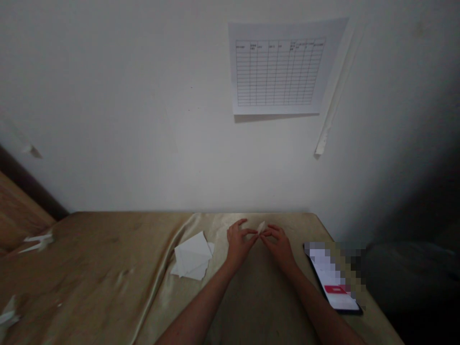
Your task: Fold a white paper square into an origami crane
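Between my two hands is a small folded piece of white paper (261, 227), held upright near the far edge of the cloth-covered table. My left hand (240, 236) pinches its lower left side between thumb and index finger, the other fingers raised. From the right, my right hand (278, 241) pinches the same paper with thumb and fingertips. The paper's exact folded shape is too small to make out. To the left of my left hand lies a loose stack of white paper sheets (193, 255), fanned unevenly.
On the table's right edge lies a phone (336, 282) with its screen lit, partly pixelated. Folded white paper pieces (38, 241) are at the far left, with another paper piece (9, 314) nearer. A printed table sheet (280, 67) hangs on the wall behind.
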Demonstrator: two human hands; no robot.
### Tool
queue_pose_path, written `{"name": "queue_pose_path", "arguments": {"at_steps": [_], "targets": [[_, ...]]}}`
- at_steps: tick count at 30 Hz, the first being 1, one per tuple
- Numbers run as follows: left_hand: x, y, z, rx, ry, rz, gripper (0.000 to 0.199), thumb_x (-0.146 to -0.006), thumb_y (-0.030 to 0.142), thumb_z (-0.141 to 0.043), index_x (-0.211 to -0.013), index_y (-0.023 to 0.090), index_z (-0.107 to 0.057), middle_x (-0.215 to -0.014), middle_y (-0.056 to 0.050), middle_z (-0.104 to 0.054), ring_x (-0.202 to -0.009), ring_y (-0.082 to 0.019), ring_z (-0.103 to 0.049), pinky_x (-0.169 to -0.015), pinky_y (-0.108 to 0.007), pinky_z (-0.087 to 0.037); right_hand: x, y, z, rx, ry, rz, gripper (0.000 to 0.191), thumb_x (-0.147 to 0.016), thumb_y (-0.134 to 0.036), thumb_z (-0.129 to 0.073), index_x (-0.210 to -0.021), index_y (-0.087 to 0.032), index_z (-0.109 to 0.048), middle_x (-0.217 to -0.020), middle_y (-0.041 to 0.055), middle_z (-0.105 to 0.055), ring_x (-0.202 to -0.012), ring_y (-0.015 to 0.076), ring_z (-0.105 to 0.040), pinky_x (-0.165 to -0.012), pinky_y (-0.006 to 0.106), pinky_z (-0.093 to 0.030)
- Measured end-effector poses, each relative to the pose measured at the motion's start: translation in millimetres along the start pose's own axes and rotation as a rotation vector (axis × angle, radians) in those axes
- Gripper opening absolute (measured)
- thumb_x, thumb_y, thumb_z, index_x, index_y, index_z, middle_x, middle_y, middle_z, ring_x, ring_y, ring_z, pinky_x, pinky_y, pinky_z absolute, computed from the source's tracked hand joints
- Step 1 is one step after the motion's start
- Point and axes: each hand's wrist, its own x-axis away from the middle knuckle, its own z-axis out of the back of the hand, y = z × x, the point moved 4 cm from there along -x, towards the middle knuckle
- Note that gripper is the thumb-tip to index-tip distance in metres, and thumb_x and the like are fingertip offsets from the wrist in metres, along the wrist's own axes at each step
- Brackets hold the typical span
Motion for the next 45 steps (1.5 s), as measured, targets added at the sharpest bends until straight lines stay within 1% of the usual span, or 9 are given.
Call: {"name": "queue_pose_path", "arguments": {"at_steps": [5, 11, 16, 21, 27, 33, 40, 45], "targets": [[1.2, -0.2, -1.6, 0.006, 0.006, -0.022, 0.011, -0.076, 0.029, -0.080, -0.087, 0.031, -0.079, -0.131, -0.003, -0.061, -0.123, -0.027, -0.052, -0.109, -0.049, -0.038, 0.6, -2.3, -1.3, 0.021, 0.022, -0.001, 0.023, -0.078, -0.046, -0.068, -0.082, -0.026, -0.077, -0.112, 0.0098, -0.068, -0.116, 0.0282, -0.056, -0.108, 0.049, -0.038], [1.7, -0.5, -2.8, 0.029, 0.008, -0.026, 0.011, -0.074, 0.027, -0.082, -0.085, 0.029, -0.079, -0.131, -0.004, -0.061, -0.123, -0.027, -0.053, -0.109, -0.049, -0.039, -2.1, -6.2, 0.7, -0.003, -0.003, -0.031, 0.022, -0.076, -0.046, -0.070, -0.078, -0.026, -0.078, -0.109, 0.0092, -0.070, -0.116, 0.0292, -0.057, -0.109, 0.050, -0.036], [0.5, -1.7, -3.9, 0.044, -0.024, 0.003, 0.011, -0.071, 0.025, -0.084, -0.081, 0.029, -0.080, -0.132, -0.003, -0.061, -0.125, -0.027, -0.052, -0.110, -0.049, -0.039, -2.3, -1.5, 1.3, -0.017, -0.001, -0.051, 0.022, -0.074, -0.047, -0.072, -0.077, -0.026, -0.078, -0.114, 0.0094, -0.069, -0.119, 0.0291, -0.056, -0.108, 0.048, -0.038], [1.8, -2.2, -4.1, 0.059, -0.022, -0.025, 0.016, -0.069, 0.023, -0.085, -0.082, 0.030, -0.080, -0.132, -0.002, -0.060, -0.125, -0.027, -0.052, -0.111, -0.049, -0.039, -1.8, 2.4, 0.4, -0.011, -0.006, -0.064, 0.021, -0.073, -0.045, -0.072, -0.076, -0.025, -0.077, -0.117, 0.0092, -0.067, -0.117, 0.0277, -0.057, -0.108, 0.046, -0.038], [1.3, -3.3, -5.7, 0.058, -0.036, -0.022, 0.014, -0.068, 0.024, -0.086, -0.080, 0.030, -0.080, -0.132, -0.003, -0.061, -0.125, -0.029, -0.052, -0.109, -0.050, -0.040, -2.1, 2.3, 0.4, -0.024, -0.003, -0.075, 0.018, -0.070, -0.041, -0.073, -0.073, -0.024, -0.076, -0.115, 0.0101, -0.066, -0.113, 0.0277, -0.059, -0.106, 0.045, -0.039], [0.3, -5.7, -5.7, 0.079, -0.043, 0.002, 0.011, -0.070, 0.023, -0.084, -0.079, 0.028, -0.080, -0.132, -0.004, -0.061, -0.125, -0.028, -0.052, -0.109, -0.048, -0.040, -2.5, 1.5, 0.5, -0.018, -0.034, -0.063, 0.017, -0.072, -0.040, -0.071, -0.075, -0.024, -0.076, -0.113, 0.0103, -0.067, -0.114, 0.0276, -0.059, -0.105, 0.045, -0.040], [-0.5, -6.0, -6.6, 0.058, -0.064, 0.045, 0.015, -0.071, 0.018, -0.081, -0.084, 0.026, -0.080, -0.132, -0.005, -0.061, -0.124, -0.026, -0.053, -0.110, -0.046, -0.040, -1.6, 0.9, 1.6, -0.021, 0.014, -0.073, 0.015, -0.069, -0.036, -0.070, -0.074, -0.023, -0.076, -0.116, 0.0099, -0.068, -0.109, 0.0261, -0.061, -0.105, 0.044, -0.040], [-0.6, -4.2, -7.4, 0.023, -0.055, 0.039, 0.012, -0.073, 0.021, -0.080, -0.083, 0.026, -0.079, -0.132, -0.004, -0.061, -0.124, -0.026, -0.053, -0.109, -0.046, -0.039, -1.7, 0.5, 1.1, -0.011, 0.006, -0.078, 0.017, -0.069, -0.037, -0.069, -0.073, -0.022, -0.076, -0.116, 0.0104, -0.068, -0.110, 0.0257, -0.061, -0.105, 0.042, -0.040]]}}
